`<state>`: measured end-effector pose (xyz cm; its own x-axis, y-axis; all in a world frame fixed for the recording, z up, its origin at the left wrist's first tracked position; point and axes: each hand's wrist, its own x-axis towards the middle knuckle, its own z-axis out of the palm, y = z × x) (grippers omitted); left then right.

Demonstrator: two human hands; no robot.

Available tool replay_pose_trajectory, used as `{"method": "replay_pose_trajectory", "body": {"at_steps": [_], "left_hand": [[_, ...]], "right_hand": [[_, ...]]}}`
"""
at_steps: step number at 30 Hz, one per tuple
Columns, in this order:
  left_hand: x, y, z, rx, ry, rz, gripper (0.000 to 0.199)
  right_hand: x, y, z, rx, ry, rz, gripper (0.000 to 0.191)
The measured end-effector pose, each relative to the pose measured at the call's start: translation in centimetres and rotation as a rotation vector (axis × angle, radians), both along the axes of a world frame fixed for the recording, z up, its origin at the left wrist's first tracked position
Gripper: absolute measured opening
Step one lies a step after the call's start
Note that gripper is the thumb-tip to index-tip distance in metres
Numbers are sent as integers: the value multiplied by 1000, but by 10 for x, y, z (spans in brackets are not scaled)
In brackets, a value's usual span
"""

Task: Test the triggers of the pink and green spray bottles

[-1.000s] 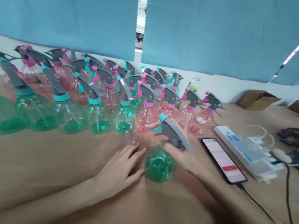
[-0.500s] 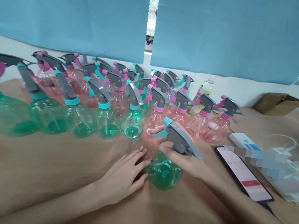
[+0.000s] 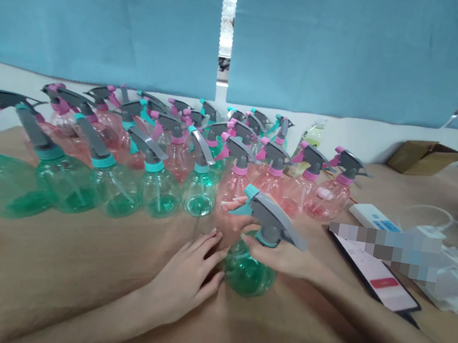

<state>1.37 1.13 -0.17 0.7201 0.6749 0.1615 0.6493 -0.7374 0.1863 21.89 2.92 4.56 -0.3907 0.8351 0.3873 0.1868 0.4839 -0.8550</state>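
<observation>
A green spray bottle [image 3: 250, 270] with a grey head and turquoise nozzle stands in front of me on the table. My right hand [image 3: 274, 254] is closed round its neck and shoulder, thumb on the near side and fingers towards the trigger. Flat on the table just left of the bottle lies my left hand [image 3: 181, 280], fingers spread and holding nothing. Its fingertips come close to the bottle's base; whether they touch it I cannot tell. Behind the hands stands another green spray bottle [image 3: 199, 196], with a pink spray bottle [image 3: 235, 187] beside it.
Several more green and pink spray bottles stand in rows across the back and left. A phone [image 3: 374, 270] lies at right by a white power strip [image 3: 373, 217] with cables. Further back are a drink bottle [image 3: 313, 135] and a cardboard box [image 3: 426, 159] near the blue curtain [image 3: 106, 13].
The view has shifted slightly. My right hand sits a little lower on the bottle, and the turquoise collar now shows above my thumb. My left hand has stayed beside it.
</observation>
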Motion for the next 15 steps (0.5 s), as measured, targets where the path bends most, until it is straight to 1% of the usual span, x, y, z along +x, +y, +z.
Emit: {"method": "replay_pose_trajectory", "body": {"at_steps": [3,9,15], "left_hand": [[0,0,0,7,5,-6,35],[0,2,-2,7,-2,-9,36],[0,1,0,-1,-4,-10,33]], "right_hand": [[0,-2,4,8,17,17,47],[3,-3,10,25,-17,39,54],[2,-3,10,24,19,39,45]]}}
